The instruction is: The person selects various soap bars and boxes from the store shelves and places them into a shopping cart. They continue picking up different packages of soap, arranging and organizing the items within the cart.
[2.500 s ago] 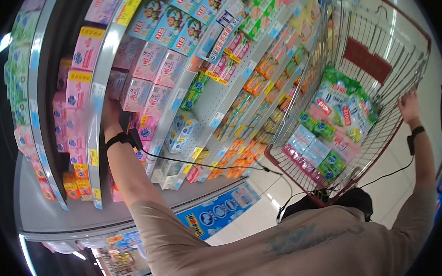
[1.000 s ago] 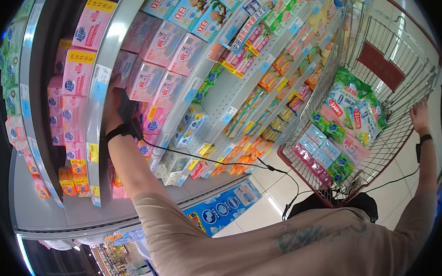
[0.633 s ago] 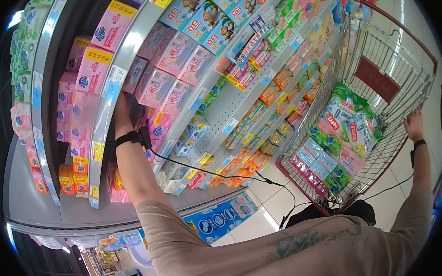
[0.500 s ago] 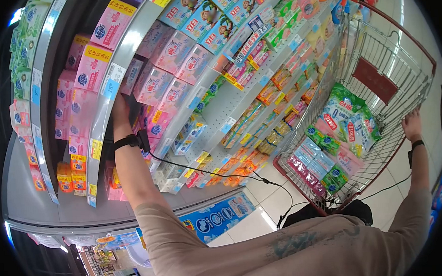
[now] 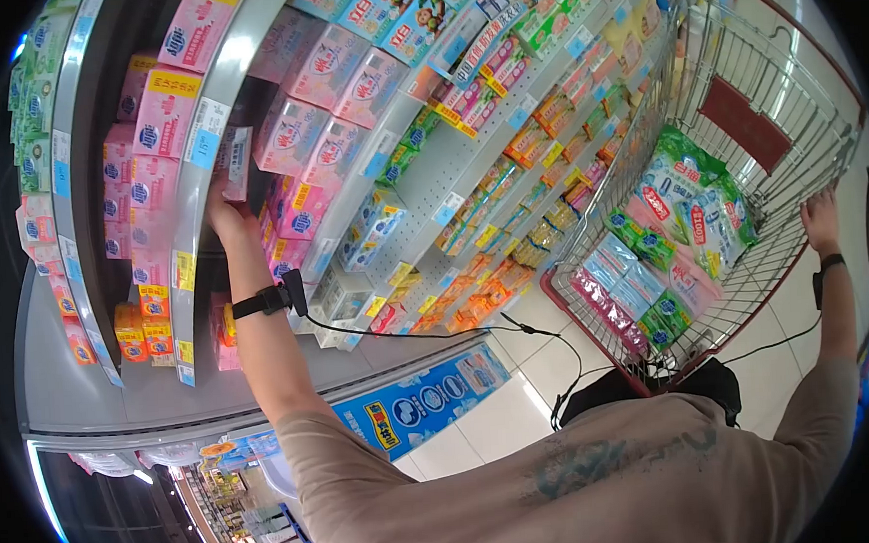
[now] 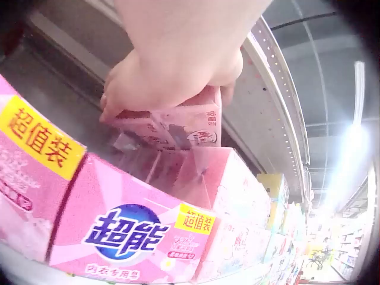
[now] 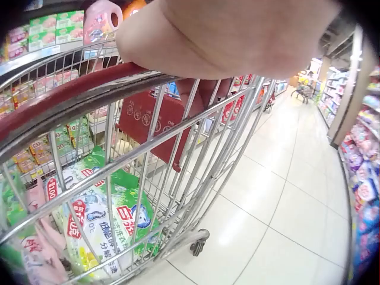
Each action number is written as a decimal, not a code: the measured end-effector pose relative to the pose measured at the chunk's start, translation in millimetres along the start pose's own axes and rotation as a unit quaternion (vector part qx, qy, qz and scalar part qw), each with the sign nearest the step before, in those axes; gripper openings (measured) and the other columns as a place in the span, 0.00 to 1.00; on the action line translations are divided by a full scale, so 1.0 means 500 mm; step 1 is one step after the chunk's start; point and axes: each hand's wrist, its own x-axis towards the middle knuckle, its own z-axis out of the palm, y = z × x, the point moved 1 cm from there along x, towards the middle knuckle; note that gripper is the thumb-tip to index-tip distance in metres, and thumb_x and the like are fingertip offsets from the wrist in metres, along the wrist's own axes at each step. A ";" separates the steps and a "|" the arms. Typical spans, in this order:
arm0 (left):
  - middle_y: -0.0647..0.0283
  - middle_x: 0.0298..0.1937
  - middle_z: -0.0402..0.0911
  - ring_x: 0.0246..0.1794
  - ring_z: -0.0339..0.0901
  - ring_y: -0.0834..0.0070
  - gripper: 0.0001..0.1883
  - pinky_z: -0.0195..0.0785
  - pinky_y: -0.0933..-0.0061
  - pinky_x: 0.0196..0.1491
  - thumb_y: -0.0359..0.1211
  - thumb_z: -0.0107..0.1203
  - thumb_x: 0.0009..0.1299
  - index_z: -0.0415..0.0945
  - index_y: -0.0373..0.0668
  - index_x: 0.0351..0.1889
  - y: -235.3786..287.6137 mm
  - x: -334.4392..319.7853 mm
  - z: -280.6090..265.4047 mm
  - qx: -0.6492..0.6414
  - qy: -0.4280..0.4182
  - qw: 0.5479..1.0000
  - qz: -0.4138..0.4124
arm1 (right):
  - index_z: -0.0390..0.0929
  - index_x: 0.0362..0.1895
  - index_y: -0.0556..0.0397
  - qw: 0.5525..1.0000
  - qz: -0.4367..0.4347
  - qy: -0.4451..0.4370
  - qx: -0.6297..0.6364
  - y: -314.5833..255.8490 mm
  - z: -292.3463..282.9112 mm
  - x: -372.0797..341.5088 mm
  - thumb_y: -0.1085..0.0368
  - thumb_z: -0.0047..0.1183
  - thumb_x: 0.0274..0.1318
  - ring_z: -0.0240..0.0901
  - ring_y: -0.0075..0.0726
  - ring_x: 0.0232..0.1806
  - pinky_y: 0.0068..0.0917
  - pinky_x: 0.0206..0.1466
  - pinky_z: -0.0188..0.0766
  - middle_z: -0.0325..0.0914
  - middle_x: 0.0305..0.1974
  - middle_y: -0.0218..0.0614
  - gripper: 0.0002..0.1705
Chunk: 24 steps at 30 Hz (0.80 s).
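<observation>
In the left wrist view my left hand (image 6: 172, 74) grips a pale pink soap pack (image 6: 196, 122) from above, over other pink packs on the shelf. The head view has this left hand (image 5: 227, 212) between two shelf levels, with the gripped pack (image 5: 237, 164) at its fingers. My right hand (image 5: 821, 220) holds the rim of the shopping cart (image 5: 724, 350) on its right side. From the right wrist camera, the right hand (image 7: 228, 44) lies over the cart's rim with its fingers curled down round it.
Inside the cart lie a green and white detergent bag (image 5: 691, 204), blue packs (image 5: 617, 277) and a magenta pack (image 5: 609, 311). Curved metal shelf edges (image 5: 194, 186) run close beside my left arm. A black cable (image 5: 408, 332) hangs from the left wristband. Tiled floor (image 7: 267, 202) stretches beyond the cart.
The pack at my left hand has come into clearer view, tilted near the shelf edge, and the left wrist has shifted lower in the head view. My right hand stays on the cart.
</observation>
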 end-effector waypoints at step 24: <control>0.55 0.58 0.63 0.61 0.66 0.62 0.45 0.61 0.55 0.69 0.29 0.77 0.48 0.58 0.38 0.60 -0.024 -0.508 0.007 0.234 0.047 0.930 0.279 | 0.84 0.29 0.53 0.998 -0.041 -0.001 -0.043 0.002 -0.013 -0.004 0.50 0.46 0.64 0.73 0.52 0.52 0.53 0.72 0.55 0.83 0.37 0.42 0.23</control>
